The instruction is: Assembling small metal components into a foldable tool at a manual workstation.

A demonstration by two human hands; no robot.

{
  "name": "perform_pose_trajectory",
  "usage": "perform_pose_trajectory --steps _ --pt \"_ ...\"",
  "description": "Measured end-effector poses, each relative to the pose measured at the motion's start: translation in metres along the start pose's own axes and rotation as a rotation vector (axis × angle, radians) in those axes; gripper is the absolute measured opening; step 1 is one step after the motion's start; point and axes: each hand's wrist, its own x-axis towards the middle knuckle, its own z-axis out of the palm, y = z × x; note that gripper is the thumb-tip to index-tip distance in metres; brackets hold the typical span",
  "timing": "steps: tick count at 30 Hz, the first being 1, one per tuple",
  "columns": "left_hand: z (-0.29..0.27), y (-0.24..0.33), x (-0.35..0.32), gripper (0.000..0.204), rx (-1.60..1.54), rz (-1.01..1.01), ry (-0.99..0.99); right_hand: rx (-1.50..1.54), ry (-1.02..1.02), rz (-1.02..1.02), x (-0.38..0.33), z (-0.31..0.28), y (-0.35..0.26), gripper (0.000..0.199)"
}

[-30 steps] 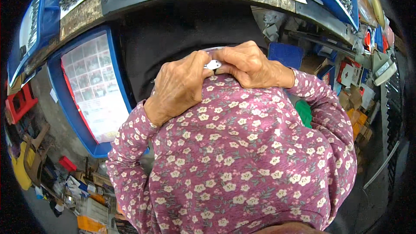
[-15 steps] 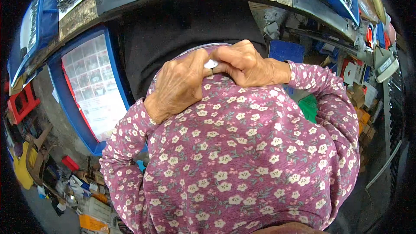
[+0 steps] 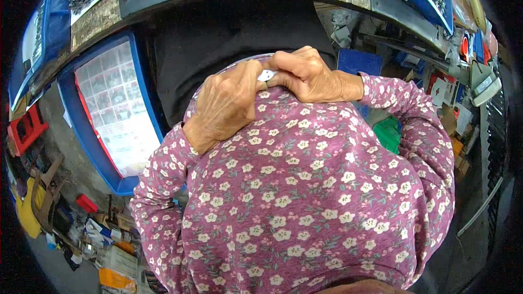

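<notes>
White and small, an oblong piece (image 3: 265,75) at upper centre of the frame slants up rightward between bare left hand (image 3: 226,97) and bare right hand (image 3: 310,78), both pinching it.

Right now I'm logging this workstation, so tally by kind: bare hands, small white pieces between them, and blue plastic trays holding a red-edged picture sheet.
Bare left hand, bare right hand: 2
Small white piece: 1
Blue plastic tray: 1
Total: 4

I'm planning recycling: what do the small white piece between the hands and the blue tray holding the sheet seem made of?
Small white piece: perhaps plastic, smooth and bright white, but too small to settle. Blue tray: probably plastic, slightly glossy, uniformly coloured.
</notes>
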Motion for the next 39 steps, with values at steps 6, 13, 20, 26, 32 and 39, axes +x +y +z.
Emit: perform_pose_trajectory --steps 6,13,20,26,32,39 --pt "0.004 -0.001 -0.001 0.013 0.087 -0.008 0.040 -0.005 0.013 0.038 -0.002 0.002 0.005 0.014" --pt "0.003 0.000 0.003 0.010 0.128 0.013 0.083 0.003 0.043 0.019 0.002 -0.001 0.007 0.015" --pt "-0.005 -0.012 0.016 0.008 0.100 0.079 0.041 0.079 -0.036 0.083 0.014 -0.018 0.008 0.016" --pt "-0.019 -0.008 0.030 0.010 -0.026 0.043 0.116 0.086 -0.098 0.262 0.032 -0.062 -0.013 0.019" --pt "-0.041 -0.001 0.052 0.008 -0.245 -0.125 0.237 -0.267 0.400 0.297 0.066 -0.111 -0.006 0.017" --pt "-0.047 -0.004 0.063 0.010 -0.337 -0.267 0.283 -0.839 0.635 0.127 0.081 -0.167 0.059 0.011"
